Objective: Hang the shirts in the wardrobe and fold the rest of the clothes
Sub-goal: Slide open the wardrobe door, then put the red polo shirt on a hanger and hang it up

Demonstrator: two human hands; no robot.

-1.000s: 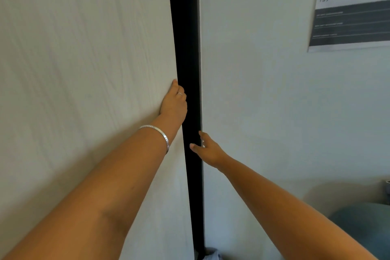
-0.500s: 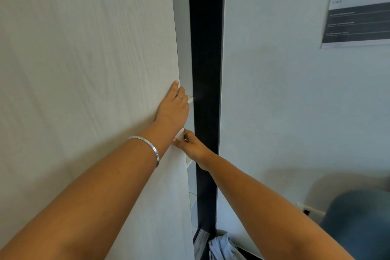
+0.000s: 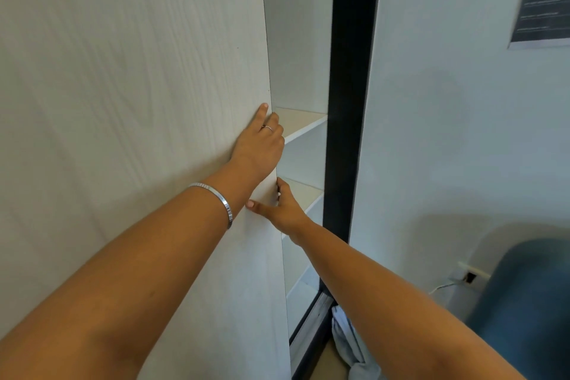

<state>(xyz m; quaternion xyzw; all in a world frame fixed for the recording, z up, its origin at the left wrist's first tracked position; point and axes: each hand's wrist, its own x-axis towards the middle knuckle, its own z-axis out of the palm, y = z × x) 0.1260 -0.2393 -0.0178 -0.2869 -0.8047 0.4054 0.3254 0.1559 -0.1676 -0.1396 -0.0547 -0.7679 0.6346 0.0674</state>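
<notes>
A pale wood-grain sliding wardrobe door (image 3: 129,86) fills the left of the view. My left hand (image 3: 259,142) lies flat against its right edge, fingers curled round the edge. Just below, my right hand (image 3: 282,207) grips the same edge, thumb on the front face. Through the gap beside the door I see white wardrobe shelves (image 3: 303,123) with nothing on them. A light blue garment (image 3: 348,345) lies crumpled on the floor below my right forearm.
A black frame post (image 3: 348,102) bounds the opening on the right, with a white wall panel (image 3: 447,133) beyond it. A printed notice (image 3: 543,9) hangs top right. A blue chair (image 3: 524,311) and a wall socket (image 3: 470,276) are at lower right.
The door has slid left, widening the gap from a dark slit to an opening that shows shelves. My right hand went from the right panel's edge onto the door's edge.
</notes>
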